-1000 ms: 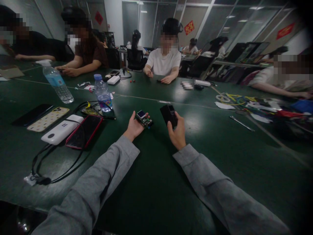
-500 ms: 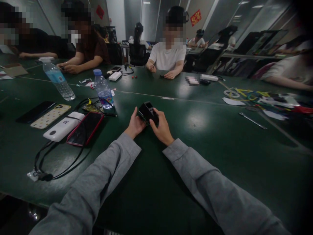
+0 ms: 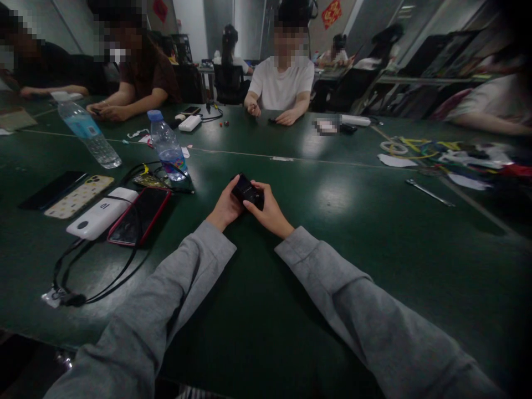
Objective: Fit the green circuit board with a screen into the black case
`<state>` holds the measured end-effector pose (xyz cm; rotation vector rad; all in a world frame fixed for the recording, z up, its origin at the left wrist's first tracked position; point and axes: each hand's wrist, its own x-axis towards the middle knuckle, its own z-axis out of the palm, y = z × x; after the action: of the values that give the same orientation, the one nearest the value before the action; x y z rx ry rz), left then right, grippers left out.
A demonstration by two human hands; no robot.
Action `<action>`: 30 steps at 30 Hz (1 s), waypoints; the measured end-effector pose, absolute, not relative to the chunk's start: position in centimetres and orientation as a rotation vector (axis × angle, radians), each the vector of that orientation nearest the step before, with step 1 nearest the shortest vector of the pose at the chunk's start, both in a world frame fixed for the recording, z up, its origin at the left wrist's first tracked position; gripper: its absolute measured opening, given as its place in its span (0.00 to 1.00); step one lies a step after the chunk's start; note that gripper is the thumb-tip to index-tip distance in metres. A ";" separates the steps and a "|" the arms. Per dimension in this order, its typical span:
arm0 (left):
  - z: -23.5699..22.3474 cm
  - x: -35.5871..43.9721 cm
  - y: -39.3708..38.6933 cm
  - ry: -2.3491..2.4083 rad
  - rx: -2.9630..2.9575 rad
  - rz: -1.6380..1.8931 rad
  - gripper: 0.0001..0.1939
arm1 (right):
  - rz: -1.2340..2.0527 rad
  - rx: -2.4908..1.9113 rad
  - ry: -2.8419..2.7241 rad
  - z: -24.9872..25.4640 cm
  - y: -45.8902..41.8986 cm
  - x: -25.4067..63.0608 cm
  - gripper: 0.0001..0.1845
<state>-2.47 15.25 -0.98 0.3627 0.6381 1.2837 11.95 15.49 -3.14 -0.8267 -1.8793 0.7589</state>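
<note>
A small black box-shaped device is held between both my hands over the middle of the green table. On its left side my left hand wraps round it, thumb along the near upper edge. My right hand grips the right side, with the thumb on the near face and the fingers over the far edge. The face turned towards me is dark with faint small marks; its exact kind I cannot make out. Both forearms wear grey sleeves.
Left of my hands lie a red-edged phone, a white power bank, a patterned phone case and a black lanyard. Two bottles, one blue-capped, stand behind. A wrench and tangled cables lie right. Several people sit around.
The black device has been turned in my hands, so a different face shows. My right fingers have shifted to its far edge. The whole view has moved slightly.
</note>
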 end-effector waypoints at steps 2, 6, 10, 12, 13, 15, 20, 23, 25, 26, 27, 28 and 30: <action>-0.9 -2.4 15.1 0.634 0.376 1.275 0.19 | 0.957 -0.830 -1.716 -3.2 15.8 12.0 0.29; -0.7 -2.4 14.8 0.636 0.421 1.240 0.20 | 1.259 -0.845 -1.503 -3.4 16.4 12.2 0.30; -0.5 -2.4 14.5 0.647 0.440 1.204 0.21 | 1.404 -0.843 -1.443 -3.0 16.4 12.6 0.30; -0.5 -2.4 14.5 0.647 0.449 1.190 0.21 | 1.460 -0.841 -1.429 -2.6 16.4 12.8 0.30; -0.5 -2.4 14.5 0.645 0.453 1.186 0.21 | 1.481 -0.842 -1.423 -2.5 16.4 12.9 0.31; -0.5 -2.4 14.5 0.639 0.458 1.187 0.21 | 1.514 -0.841 -1.413 -2.2 16.4 13.0 0.31; -0.6 -2.3 14.7 0.652 0.466 1.189 0.19 | 1.525 -0.841 -1.341 -2.1 16.4 13.1 0.31; -1.0 -2.2 15.0 0.703 0.484 1.197 0.16 | 1.537 -0.863 -1.261 -2.1 16.6 13.2 0.31; -1.5 -2.0 15.2 0.734 0.523 1.233 0.14 | 1.553 -0.873 -1.202 -2.1 16.8 13.3 0.30; -1.7 -1.9 15.2 0.740 0.555 1.261 0.14 | 1.562 -0.879 -1.170 -2.1 16.8 13.3 0.30; -1.9 -1.8 15.3 0.744 0.590 1.293 0.15 | 1.570 -0.885 -1.139 -2.1 16.9 13.4 0.30; -2.0 -1.6 15.3 0.747 0.623 1.323 0.16 | 1.576 -0.890 -1.108 -2.0 17.0 13.4 0.30; -2.3 -1.4 15.3 0.764 0.654 1.372 0.20 | 1.587 -0.892 -1.055 -2.0 17.0 13.5 0.30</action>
<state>-1.39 15.34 -2.26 0.6537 0.7643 1.3721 13.48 17.04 -2.01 -0.8920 -1.0550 1.5867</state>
